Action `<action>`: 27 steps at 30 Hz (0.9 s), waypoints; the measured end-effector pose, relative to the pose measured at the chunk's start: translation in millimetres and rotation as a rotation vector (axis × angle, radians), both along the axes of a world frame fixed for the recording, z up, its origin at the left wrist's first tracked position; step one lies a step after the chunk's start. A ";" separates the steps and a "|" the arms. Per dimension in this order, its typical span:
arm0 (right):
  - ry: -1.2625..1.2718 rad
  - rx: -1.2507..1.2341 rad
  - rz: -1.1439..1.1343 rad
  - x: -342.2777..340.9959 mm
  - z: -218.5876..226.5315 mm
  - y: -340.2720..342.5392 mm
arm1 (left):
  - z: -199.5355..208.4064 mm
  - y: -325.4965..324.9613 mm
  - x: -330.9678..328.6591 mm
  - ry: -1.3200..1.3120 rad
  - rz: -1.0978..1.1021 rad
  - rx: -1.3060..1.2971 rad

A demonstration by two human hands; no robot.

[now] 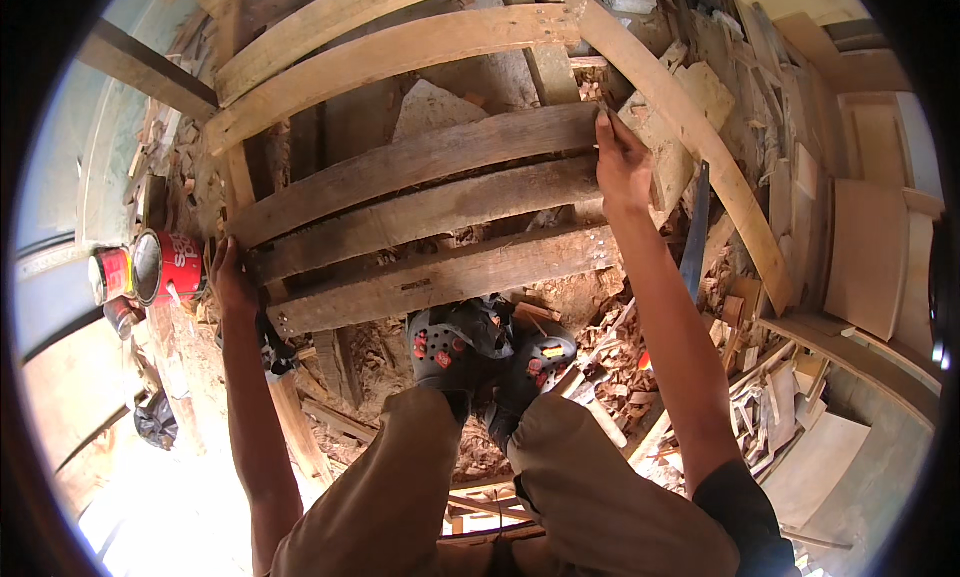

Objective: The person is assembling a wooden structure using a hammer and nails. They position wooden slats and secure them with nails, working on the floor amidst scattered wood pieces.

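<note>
Several dark, worn wooden planks lie side by side across a wooden frame. The farthest of these, a dark plank (430,162), runs between my hands. My right hand (625,172) grips its right end, thumb and fingers closed about the edge. At its left end is my left hand (232,277), fingers curled against the plank ends and partly hidden. Nearer me lie a second dark plank (430,215) and a nearest plank (450,275) with nail marks at its ends. Beyond, a lighter plank (400,67) crosses the same frame.
Red cans (178,267) stand left of my left hand. A handsaw (697,232) leans right of my right forearm, by a slanting light board (690,117). Wood chips (625,377) cover the ground around my dark clogs (440,349). Flat panels (868,257) stand at the right.
</note>
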State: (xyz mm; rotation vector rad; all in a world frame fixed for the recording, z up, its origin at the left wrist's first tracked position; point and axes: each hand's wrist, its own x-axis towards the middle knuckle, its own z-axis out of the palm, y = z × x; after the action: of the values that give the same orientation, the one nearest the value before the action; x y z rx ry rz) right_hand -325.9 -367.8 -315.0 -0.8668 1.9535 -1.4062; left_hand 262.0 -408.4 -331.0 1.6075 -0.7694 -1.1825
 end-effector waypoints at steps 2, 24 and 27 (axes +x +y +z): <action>-0.006 -0.058 -0.020 -0.4 -9.4 -7.8 | -15.3 -3.3 18.8 0.090 0.031 0.027; 0.273 0.205 0.075 -7.5 -16.7 9.2 | 11.7 19.5 -20.6 0.163 0.026 -0.099; 1.370 0.664 0.232 -21.4 -36.0 22.0 | -7.3 22.0 -16.4 -0.118 0.086 -0.099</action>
State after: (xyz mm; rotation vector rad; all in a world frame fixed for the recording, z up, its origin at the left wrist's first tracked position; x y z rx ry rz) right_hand -347.4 -345.8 -351.1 -1.8370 2.7663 0.2421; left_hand 245.6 -386.5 -338.3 1.6219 -0.8135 -0.9808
